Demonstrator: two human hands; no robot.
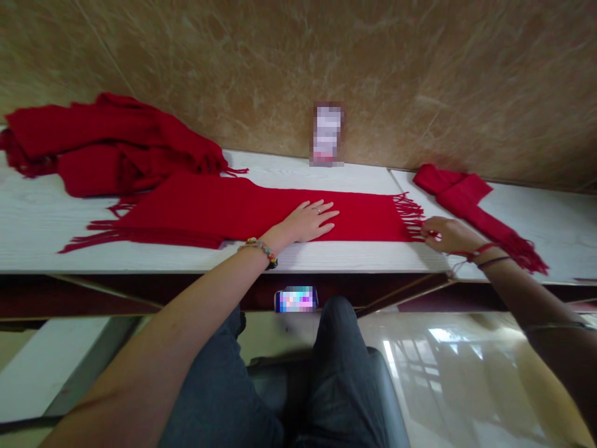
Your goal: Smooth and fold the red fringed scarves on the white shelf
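Your left hand (310, 222) lies flat and open on the scarf (224, 211), which is spread lengthwise along the counter (46, 218). Your right hand (445, 235) seems pinched on the fringe (410, 214) at its right end. You look to be at the straightening step: one hand pins, the other tugs the end square. Any fold from here calls for even edges and combed tassels first. A pile (107, 143) lies far left and a folded scarf (466, 196) to the right.
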